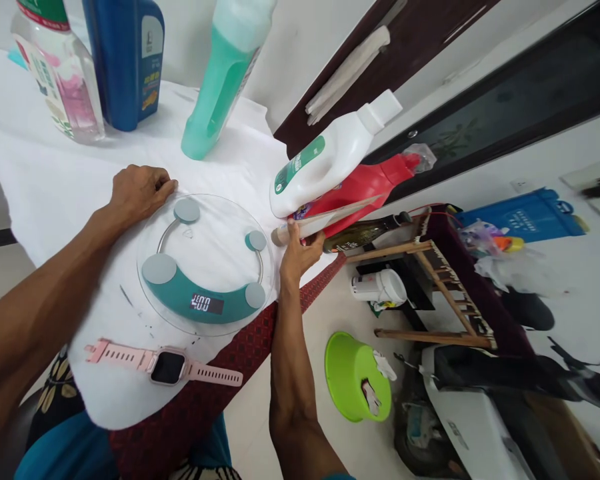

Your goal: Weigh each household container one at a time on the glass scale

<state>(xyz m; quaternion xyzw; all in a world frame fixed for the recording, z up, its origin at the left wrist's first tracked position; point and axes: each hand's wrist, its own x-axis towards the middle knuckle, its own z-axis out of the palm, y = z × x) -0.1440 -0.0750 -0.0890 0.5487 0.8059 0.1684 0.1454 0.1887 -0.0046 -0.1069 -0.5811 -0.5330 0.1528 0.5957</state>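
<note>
A round glass scale (pixel 205 267) with a teal band and a lit display lies on the white cloth (pixel 55 180). My left hand (pixel 140 190) rests at its far left rim, fingers curled closed on nothing I can see. At the table's right edge my right hand (pixel 297 252) grips the end of a slim clear bottle (pixel 330 217) lying on its side. Just beyond it a white bottle (pixel 330 160) and a red bottle (pixel 370 187) also lie tipped over.
A pink smartwatch (pixel 167 365) lies near the cloth's front edge. A clear bottle (pixel 63 73), a blue bottle (pixel 127 60) and a green bottle (pixel 225 80) stand at the back. On the floor right: green basin (pixel 353 380), wooden stool (pixel 445 280), blue bin (pixel 525 217).
</note>
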